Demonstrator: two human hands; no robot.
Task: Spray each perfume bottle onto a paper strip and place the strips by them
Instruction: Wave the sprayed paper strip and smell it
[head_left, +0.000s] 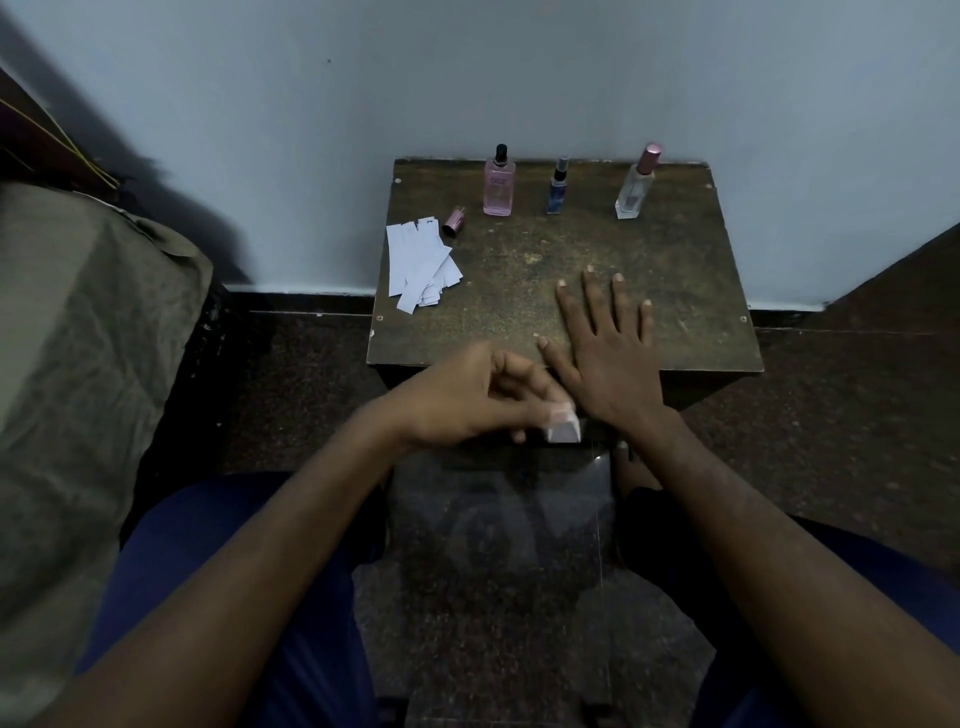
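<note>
Three perfume bottles stand along the back of a small wooden table (519, 270): a pink bottle (499, 187) with its black nozzle bare, a small blue bottle (557, 187), and a clear bottle (635, 184) with a pink cap. The pink bottle's cap (454, 222) lies on its side to the left of it. A pile of white paper strips (422, 267) lies at the table's left edge. My left hand (478, 397) pinches a blurred paper strip (563, 428) at the table's near edge. My right hand (608, 348) rests flat on the table, fingers spread.
A pale wall rises right behind the table. A grey-green cloth-covered surface (78, 338) fills the left side. Dark speckled floor (291, 374) surrounds the table, and my blue-clad legs are below.
</note>
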